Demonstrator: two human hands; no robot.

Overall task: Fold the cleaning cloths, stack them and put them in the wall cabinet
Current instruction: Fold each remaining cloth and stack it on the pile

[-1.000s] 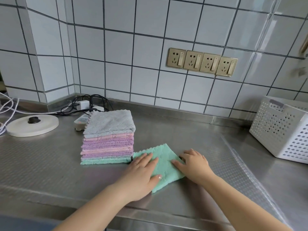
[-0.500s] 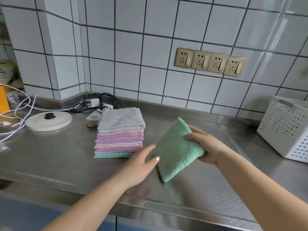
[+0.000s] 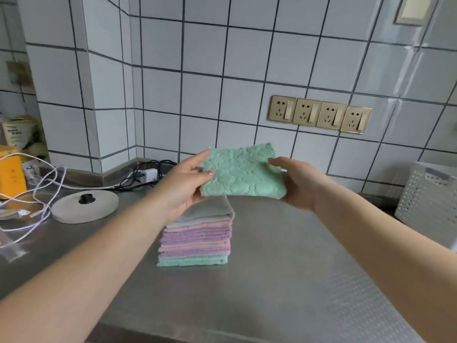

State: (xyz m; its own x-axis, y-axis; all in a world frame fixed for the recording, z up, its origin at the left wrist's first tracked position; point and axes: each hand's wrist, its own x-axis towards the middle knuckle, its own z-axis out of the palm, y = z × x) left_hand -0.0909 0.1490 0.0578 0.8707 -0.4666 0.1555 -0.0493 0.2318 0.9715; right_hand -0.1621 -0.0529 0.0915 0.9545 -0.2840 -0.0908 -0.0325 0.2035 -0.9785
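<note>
Two bare forearms reach forward over the steel counter (image 3: 284, 280). Half a second ago the right hand alone pinched the folded green cloth low over the counter while the left hand reached toward it with straight fingers; now both hands hold it up in the air, flat and level, above the stack of folded cloths (image 3: 197, 238). The left hand (image 3: 184, 184) pinches the green cloth (image 3: 243, 173) at its left edge, thumb on top; the right hand (image 3: 300, 184) grips its right edge, fingers curled round it. The stack sits on the counter as before, grey cloth on top, pink and purple ones under it, green at the bottom. Farther left lie a round white lid (image 3: 85, 205) and white cables (image 3: 37, 191); a white basket (image 3: 430, 204) stands at the right. On the tiled wall behind is a row of sockets (image 3: 319, 114).
</note>
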